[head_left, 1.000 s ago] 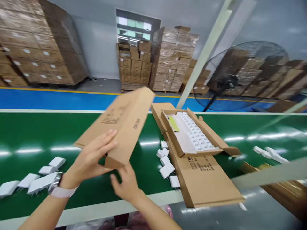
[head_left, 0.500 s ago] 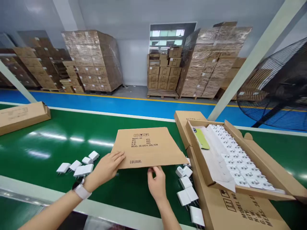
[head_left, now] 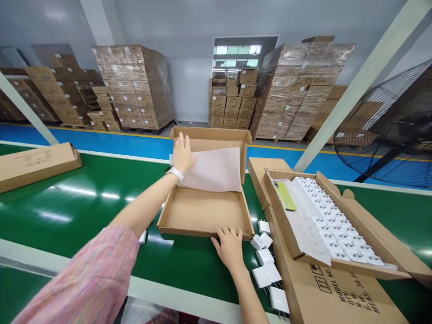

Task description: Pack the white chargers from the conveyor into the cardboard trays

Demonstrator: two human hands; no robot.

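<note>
An opened cardboard box (head_left: 205, 211) stands in front of me, its lid (head_left: 212, 133) tipped up and back. A thin white packing sheet (head_left: 218, 168) leans inside the lid and hangs over the back of the tray part. My left hand (head_left: 183, 157), fingers stretched up and apart, is against the left side of the sheet and lid. At the front wall, my right hand (head_left: 231, 246) has its fingers over the rim, thumb on the near side. White plug chargers (head_left: 266, 274) lie just right of that hand. Another charger (head_left: 142, 237) shows partly behind my left arm.
On the right, an open box (head_left: 293, 252) holds rows of white chargers (head_left: 332, 220), a packing sheet and a green phone-like item (head_left: 285, 195). It rests on flat cartons (head_left: 324, 301). A closed carton (head_left: 37, 164) lies left on the green belt (head_left: 101, 180). A large fan (head_left: 394, 130) stands right.
The box, shut before, now has its lid swung up and away from me, showing the sheet inside. My left hand has risen to the lid; my right stays at the front edge.
</note>
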